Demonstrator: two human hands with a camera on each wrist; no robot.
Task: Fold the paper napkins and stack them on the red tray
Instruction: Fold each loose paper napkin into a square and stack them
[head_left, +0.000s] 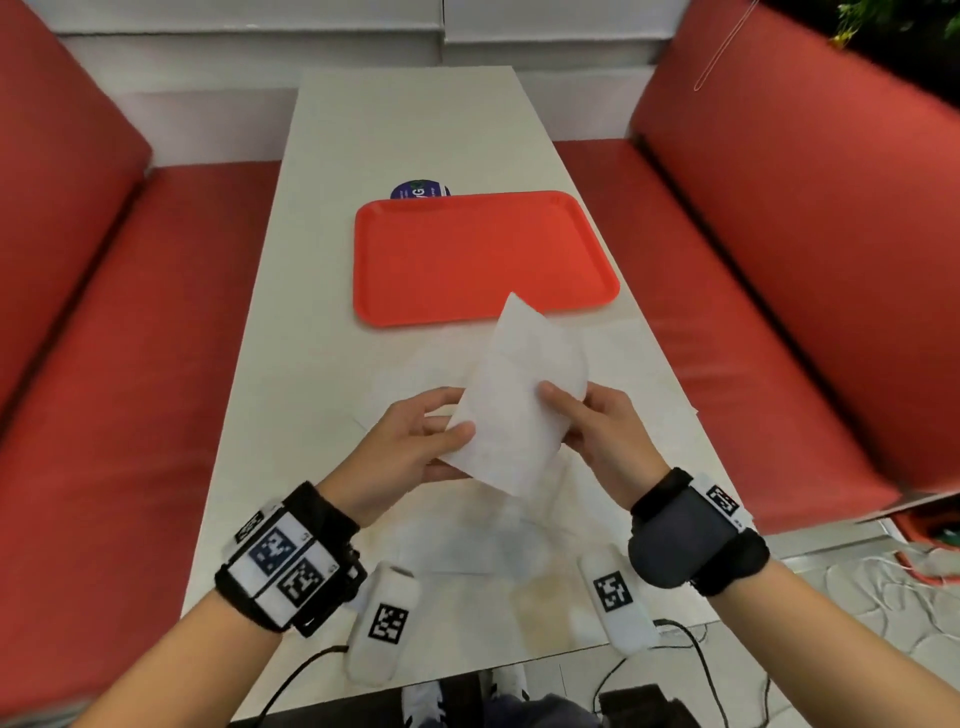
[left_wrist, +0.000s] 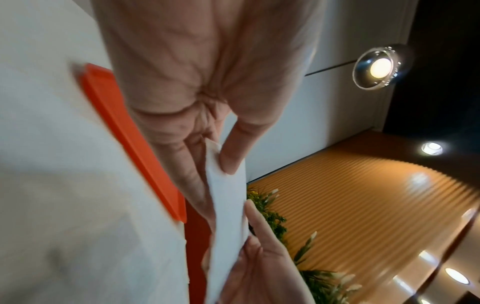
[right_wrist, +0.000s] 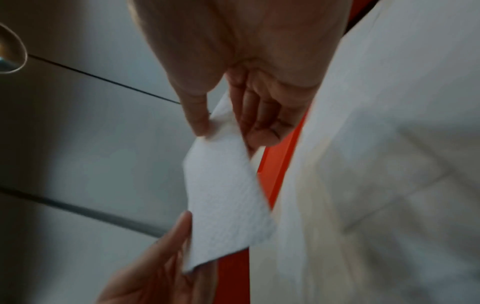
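Hands, left (head_left: 410, 441) and right (head_left: 597, 431), pinch a napkin (head_left: 514, 395) above the table (head_left: 322, 364).

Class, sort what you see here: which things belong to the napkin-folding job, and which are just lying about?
Belongs to the job:
- paper napkin, pinched by left hand and right hand
- red tray
- flat napkins on the table

Just lying about:
- round blue sticker
- two white marker blocks
- red benches

One flat red plastic tray (head_left: 457, 254) lies on one long white table (head_left: 363, 130). Two hands hold one white paper napkin (head_left: 514, 405). Two white marker blocks with black square codes (head_left: 384, 623) sit at the near edge. Two red upholstered benches (head_left: 130, 364) flank the table.
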